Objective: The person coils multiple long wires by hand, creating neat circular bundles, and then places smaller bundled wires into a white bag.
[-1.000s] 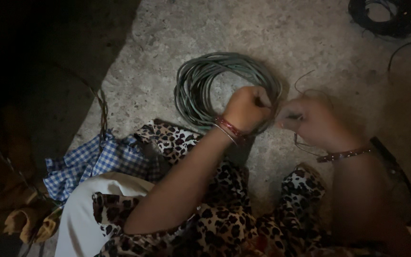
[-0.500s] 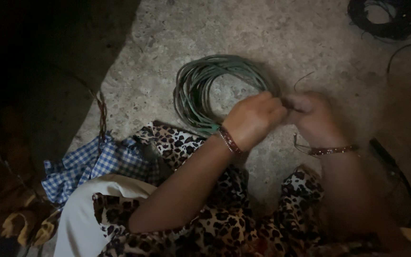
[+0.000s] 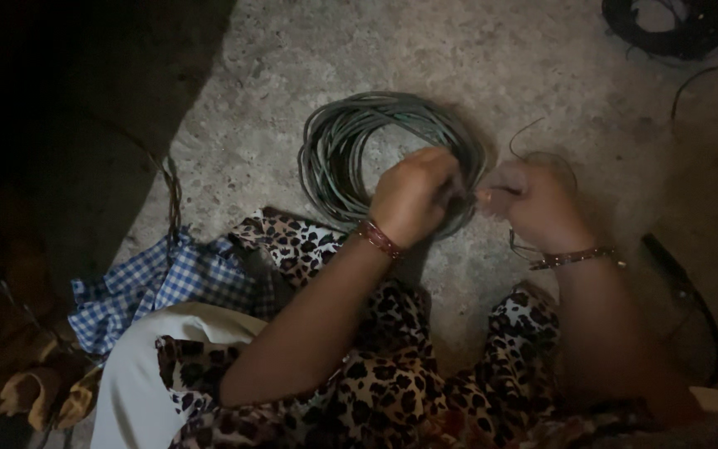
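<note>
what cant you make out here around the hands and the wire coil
- Head view: what the right hand pinches is too small and motion-blurred; only a thin wire shows above it.
- The near right part of the grey-green wire coil is hidden behind the left hand.
- The dark cable bundle is cut off by the top edge.
- The left side is too dark; the things beside the blue checked cloth stay unclear.

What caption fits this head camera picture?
Two hands, left hand and right hand, work thin wire beside a grey-green wire coil on concrete.
</note>
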